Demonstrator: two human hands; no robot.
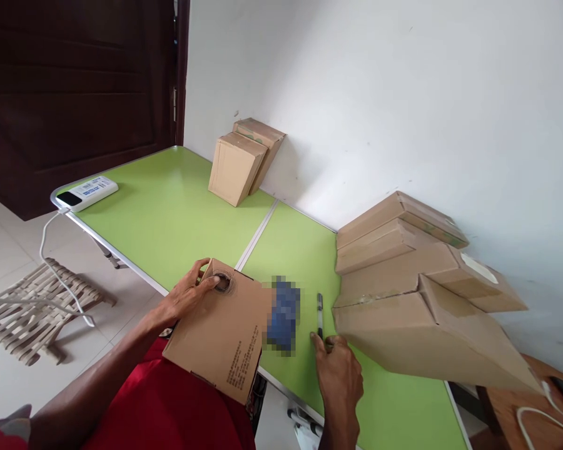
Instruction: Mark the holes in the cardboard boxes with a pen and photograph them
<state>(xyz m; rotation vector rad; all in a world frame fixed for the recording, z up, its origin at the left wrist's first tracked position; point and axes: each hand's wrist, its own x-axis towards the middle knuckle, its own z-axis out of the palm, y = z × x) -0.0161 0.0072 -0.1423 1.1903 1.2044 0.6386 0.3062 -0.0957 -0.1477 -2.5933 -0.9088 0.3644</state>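
My left hand (186,302) grips the left side of a small brown cardboard box (216,337), which is tilted over the table's front edge and my lap. Its thumb lies on a dark round spot (223,282) with scribbled rings around it, near the box's upper corner. Printed dark text runs along the box's lower right. My right hand (340,372) is closed at the near end of a grey and black pen (319,312), low over the green table (304,256). Between the box and the pen lies a blue item (284,315), blurred out.
Several larger cartons (394,300) stand at the right against the wall. Two boxes (237,165) lean at the back. A white device (91,190) with a cable sits at the far left corner. A woven stool (32,312) is on the floor at left.
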